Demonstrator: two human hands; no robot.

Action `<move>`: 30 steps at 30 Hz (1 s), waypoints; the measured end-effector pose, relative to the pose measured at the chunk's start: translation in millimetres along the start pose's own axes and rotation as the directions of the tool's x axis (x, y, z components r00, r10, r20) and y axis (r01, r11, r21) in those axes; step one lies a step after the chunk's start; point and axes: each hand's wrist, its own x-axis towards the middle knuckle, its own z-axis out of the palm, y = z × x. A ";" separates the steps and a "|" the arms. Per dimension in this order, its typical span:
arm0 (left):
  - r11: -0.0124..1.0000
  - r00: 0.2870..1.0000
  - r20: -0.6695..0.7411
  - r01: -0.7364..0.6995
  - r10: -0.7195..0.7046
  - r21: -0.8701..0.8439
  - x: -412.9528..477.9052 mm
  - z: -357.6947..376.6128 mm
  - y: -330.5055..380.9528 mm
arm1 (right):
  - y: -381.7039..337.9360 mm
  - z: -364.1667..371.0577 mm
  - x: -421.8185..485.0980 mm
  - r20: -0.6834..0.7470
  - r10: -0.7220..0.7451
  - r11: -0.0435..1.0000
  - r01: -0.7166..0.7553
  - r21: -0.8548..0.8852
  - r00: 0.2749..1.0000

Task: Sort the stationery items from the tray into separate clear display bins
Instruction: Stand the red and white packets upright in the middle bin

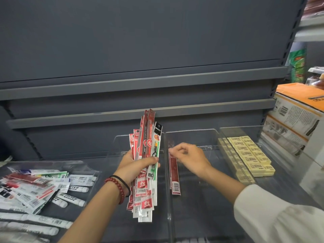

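My left hand (135, 165) grips a fanned bundle of long pen-refill packets (146, 155), mostly red with one black and green one, held upright over the left clear bin (119, 141). My right hand (189, 158) reaches into the middle clear bin (206, 134), fingers curled and pinching the top end of a dark red refill packet (174, 176) that lies on the bin floor. The tray (82, 163) at the left holds several mixed white, red and green packets (35, 188).
The right clear bin (226, 132) holds rows of yellow erasers (250, 155). Orange and white cartons (294, 116) are stacked at the right edge. Grey shelf boards (140, 111) and a back panel rise behind the bins.
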 end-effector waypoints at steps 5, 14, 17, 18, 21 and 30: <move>0.996 0.998 0.056 -0.037 0.033 0.083 0.4 0.4 -1.1 | -32.4 0.5 -15.9 0.097 -0.029 0.969 0.004 0.248 0.995; 1.000 1.000 0.029 0.012 -0.012 0.017 -1.1 0.5 -0.5 | -35.5 -8.7 -5.8 0.059 0.163 0.843 -0.170 0.510 0.985; 0.999 0.999 0.029 0.036 -0.037 0.039 -1.3 -1.5 -0.9 | -29.0 -17.7 -2.5 -0.010 0.195 0.849 -0.164 0.502 0.981; 0.998 0.999 0.029 0.038 -0.039 0.050 -1.5 -1.8 -0.8 | -23.5 -18.9 -0.6 -0.046 0.208 0.878 -0.166 0.449 0.977; 0.997 0.999 0.033 0.037 -0.039 0.066 -0.9 -2.5 -1.5 | -3.8 -20.4 3.9 -0.116 0.225 0.951 -0.191 0.243 0.967; 0.997 0.998 0.047 0.044 -0.048 0.069 -0.5 -0.6 -0.7 | 35.4 -19.3 4.5 0.131 0.260 0.961 -0.242 -0.135 0.957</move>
